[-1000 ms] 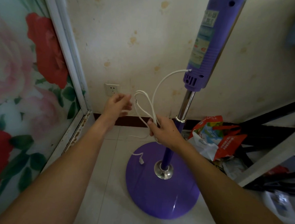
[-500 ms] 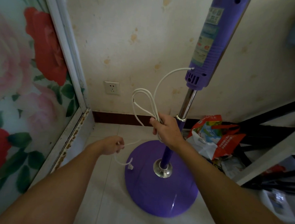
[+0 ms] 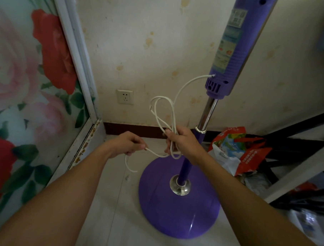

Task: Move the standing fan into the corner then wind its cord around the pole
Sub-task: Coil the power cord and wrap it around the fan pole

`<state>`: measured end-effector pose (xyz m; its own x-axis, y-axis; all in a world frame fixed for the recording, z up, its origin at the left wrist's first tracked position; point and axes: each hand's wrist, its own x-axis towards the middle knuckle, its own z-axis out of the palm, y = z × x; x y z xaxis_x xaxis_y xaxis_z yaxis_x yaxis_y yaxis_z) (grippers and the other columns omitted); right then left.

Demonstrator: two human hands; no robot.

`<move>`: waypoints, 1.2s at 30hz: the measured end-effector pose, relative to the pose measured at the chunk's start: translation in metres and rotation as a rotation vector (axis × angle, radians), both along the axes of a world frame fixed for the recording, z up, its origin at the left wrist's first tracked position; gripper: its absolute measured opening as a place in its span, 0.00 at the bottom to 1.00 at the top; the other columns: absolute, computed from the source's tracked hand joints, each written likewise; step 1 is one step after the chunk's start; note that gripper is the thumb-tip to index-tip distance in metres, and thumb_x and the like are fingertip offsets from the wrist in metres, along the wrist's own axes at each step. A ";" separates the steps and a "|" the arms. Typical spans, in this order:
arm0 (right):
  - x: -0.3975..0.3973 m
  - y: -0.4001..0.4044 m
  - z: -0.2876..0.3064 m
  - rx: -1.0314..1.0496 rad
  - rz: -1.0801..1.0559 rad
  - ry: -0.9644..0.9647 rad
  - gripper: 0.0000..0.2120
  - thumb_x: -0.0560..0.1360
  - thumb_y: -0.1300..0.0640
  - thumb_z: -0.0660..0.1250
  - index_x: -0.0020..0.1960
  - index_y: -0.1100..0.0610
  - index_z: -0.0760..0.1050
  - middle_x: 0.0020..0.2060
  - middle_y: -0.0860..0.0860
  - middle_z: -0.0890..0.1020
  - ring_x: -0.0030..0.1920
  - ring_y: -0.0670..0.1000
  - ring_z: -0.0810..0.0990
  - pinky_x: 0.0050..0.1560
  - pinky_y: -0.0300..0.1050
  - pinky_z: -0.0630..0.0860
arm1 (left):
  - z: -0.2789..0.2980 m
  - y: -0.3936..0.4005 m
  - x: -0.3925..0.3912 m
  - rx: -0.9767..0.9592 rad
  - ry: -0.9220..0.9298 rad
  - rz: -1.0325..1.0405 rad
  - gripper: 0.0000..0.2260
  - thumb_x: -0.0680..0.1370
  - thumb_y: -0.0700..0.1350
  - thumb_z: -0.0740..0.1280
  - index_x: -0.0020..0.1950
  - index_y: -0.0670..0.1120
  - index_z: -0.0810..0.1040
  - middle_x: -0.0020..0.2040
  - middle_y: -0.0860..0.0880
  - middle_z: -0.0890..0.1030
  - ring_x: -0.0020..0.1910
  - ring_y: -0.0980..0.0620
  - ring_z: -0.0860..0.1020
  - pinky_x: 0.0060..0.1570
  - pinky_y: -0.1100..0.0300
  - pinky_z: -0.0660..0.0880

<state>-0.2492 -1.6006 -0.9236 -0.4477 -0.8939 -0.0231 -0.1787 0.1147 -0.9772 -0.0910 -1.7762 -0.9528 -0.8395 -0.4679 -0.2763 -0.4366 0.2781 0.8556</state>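
Observation:
The purple standing fan stands near the corner on its round base (image 3: 177, 214), its pole (image 3: 207, 115) rising to the purple upper column (image 3: 233, 48). A white cord (image 3: 163, 111) leaves the column's lower end and hangs in loops. My right hand (image 3: 181, 140) grips the gathered loops just left of the pole. My left hand (image 3: 127, 144) pinches the cord's free stretch further left, with the loose tail drooping below it. The plug is not visible.
A wall socket (image 3: 124, 96) sits low on the stained back wall. A floral glass panel (image 3: 29, 91) with a white frame closes the left side. Red and white plastic bags (image 3: 236, 150) and dark frame bars crowd the floor at right.
My left hand dropped from near the socket to the floor, caught the cord's loose end, and has lifted it toward my right hand. My right hand kept hold of the loops.

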 end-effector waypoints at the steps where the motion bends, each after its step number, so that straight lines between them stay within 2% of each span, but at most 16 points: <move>1: -0.001 0.000 0.000 0.001 -0.008 0.003 0.09 0.84 0.57 0.62 0.47 0.57 0.77 0.27 0.48 0.80 0.28 0.51 0.81 0.47 0.62 0.82 | 0.001 -0.002 0.002 0.023 0.013 0.019 0.04 0.79 0.41 0.70 0.48 0.42 0.84 0.33 0.46 0.72 0.31 0.52 0.69 0.32 0.59 0.69; 4: 0.001 0.000 0.000 0.002 -0.044 0.044 0.09 0.83 0.55 0.63 0.46 0.56 0.77 0.27 0.47 0.79 0.29 0.50 0.81 0.47 0.64 0.83 | 0.001 -0.011 0.010 0.096 0.038 0.156 0.08 0.79 0.48 0.70 0.47 0.44 0.80 0.33 0.48 0.75 0.32 0.52 0.74 0.39 0.56 0.73; 6: 0.004 -0.002 0.002 -0.002 -0.051 0.087 0.10 0.83 0.54 0.64 0.49 0.59 0.78 0.30 0.49 0.77 0.29 0.49 0.81 0.46 0.62 0.85 | 0.000 -0.013 0.014 0.202 0.124 0.301 0.07 0.80 0.46 0.67 0.46 0.44 0.76 0.33 0.46 0.75 0.33 0.50 0.74 0.45 0.51 0.74; 7: 0.006 -0.004 0.003 -0.006 -0.053 0.115 0.11 0.83 0.53 0.64 0.52 0.61 0.77 0.32 0.49 0.75 0.29 0.48 0.81 0.45 0.60 0.86 | 0.002 -0.013 0.013 0.284 0.183 0.341 0.05 0.81 0.43 0.66 0.46 0.44 0.74 0.33 0.46 0.73 0.32 0.49 0.73 0.45 0.50 0.73; 8: 0.008 -0.006 0.004 -0.010 -0.059 0.158 0.13 0.84 0.52 0.63 0.53 0.63 0.76 0.32 0.49 0.74 0.30 0.48 0.80 0.45 0.57 0.86 | 0.006 -0.013 0.012 0.372 0.242 0.342 0.05 0.80 0.39 0.65 0.45 0.45 0.72 0.32 0.46 0.72 0.32 0.49 0.71 0.42 0.51 0.72; 10: 0.011 -0.009 0.006 -0.018 -0.083 0.298 0.14 0.84 0.52 0.63 0.52 0.65 0.75 0.32 0.48 0.74 0.31 0.45 0.77 0.38 0.45 0.82 | 0.019 -0.013 0.006 0.490 0.328 0.288 0.09 0.79 0.33 0.63 0.45 0.47 0.71 0.30 0.48 0.72 0.31 0.50 0.68 0.34 0.56 0.67; 12: 0.012 -0.009 0.005 -0.013 -0.082 0.396 0.11 0.83 0.54 0.64 0.51 0.64 0.76 0.34 0.47 0.77 0.31 0.41 0.76 0.30 0.31 0.73 | 0.038 -0.013 -0.001 0.501 0.382 0.234 0.11 0.77 0.30 0.64 0.46 0.47 0.72 0.31 0.48 0.75 0.31 0.52 0.69 0.30 0.60 0.66; 15: 0.007 -0.007 0.005 0.043 -0.064 0.400 0.09 0.83 0.55 0.64 0.57 0.60 0.77 0.39 0.47 0.80 0.35 0.42 0.78 0.29 0.26 0.71 | 0.063 -0.014 -0.009 0.431 0.430 0.170 0.12 0.76 0.29 0.66 0.46 0.47 0.73 0.33 0.46 0.81 0.31 0.53 0.74 0.27 0.64 0.68; 17: 0.004 -0.004 0.007 0.059 -0.031 0.366 0.10 0.83 0.55 0.64 0.61 0.59 0.77 0.44 0.51 0.82 0.38 0.45 0.80 0.30 0.25 0.71 | 0.075 -0.012 -0.014 0.349 0.437 0.157 0.12 0.76 0.29 0.67 0.45 0.46 0.73 0.34 0.45 0.84 0.34 0.50 0.76 0.27 0.65 0.70; 19: 0.003 -0.003 0.009 0.061 0.038 0.327 0.09 0.82 0.56 0.64 0.60 0.58 0.77 0.46 0.52 0.86 0.40 0.51 0.83 0.33 0.27 0.74 | 0.085 -0.009 -0.020 0.256 0.450 0.150 0.12 0.76 0.30 0.68 0.45 0.46 0.72 0.33 0.45 0.85 0.33 0.48 0.74 0.28 0.63 0.71; 22: 0.004 -0.002 0.010 0.102 0.097 0.290 0.05 0.83 0.56 0.65 0.55 0.56 0.76 0.41 0.48 0.87 0.45 0.53 0.87 0.38 0.35 0.81 | 0.098 -0.003 -0.026 0.194 0.459 0.098 0.11 0.74 0.31 0.70 0.44 0.45 0.72 0.33 0.44 0.85 0.29 0.50 0.71 0.27 0.63 0.67; 25: 0.000 0.000 0.008 0.120 0.081 0.281 0.06 0.82 0.54 0.65 0.53 0.56 0.76 0.38 0.48 0.86 0.42 0.52 0.86 0.38 0.40 0.82 | 0.105 -0.002 -0.025 0.140 0.411 0.064 0.10 0.75 0.33 0.71 0.46 0.44 0.72 0.34 0.43 0.85 0.27 0.52 0.69 0.28 0.62 0.66; 28: -0.004 0.004 0.005 0.122 0.069 0.329 0.08 0.81 0.51 0.67 0.51 0.56 0.78 0.37 0.48 0.85 0.40 0.48 0.84 0.40 0.44 0.83 | 0.103 -0.001 -0.021 0.152 0.390 0.075 0.09 0.77 0.40 0.71 0.54 0.42 0.72 0.38 0.44 0.83 0.30 0.51 0.69 0.33 0.58 0.68; 30: -0.005 0.005 0.004 0.103 0.061 0.357 0.09 0.80 0.50 0.69 0.48 0.56 0.78 0.33 0.47 0.84 0.36 0.45 0.84 0.37 0.44 0.84 | 0.100 -0.001 -0.020 0.160 0.328 0.070 0.20 0.75 0.54 0.73 0.60 0.45 0.73 0.44 0.46 0.78 0.32 0.53 0.71 0.36 0.58 0.69; 33: -0.004 0.005 0.004 0.109 0.031 0.381 0.10 0.77 0.47 0.72 0.43 0.52 0.77 0.29 0.47 0.82 0.28 0.41 0.80 0.30 0.36 0.77 | 0.099 0.004 -0.024 0.070 0.179 0.008 0.36 0.66 0.71 0.72 0.69 0.58 0.70 0.51 0.46 0.76 0.39 0.53 0.72 0.38 0.57 0.72; 36: -0.006 0.005 0.006 0.119 -0.028 0.463 0.13 0.81 0.48 0.68 0.40 0.52 0.76 0.28 0.47 0.80 0.24 0.39 0.76 0.31 0.38 0.74 | 0.102 0.010 -0.030 -0.034 0.135 -0.012 0.39 0.66 0.72 0.69 0.72 0.58 0.66 0.57 0.43 0.79 0.45 0.51 0.79 0.45 0.55 0.78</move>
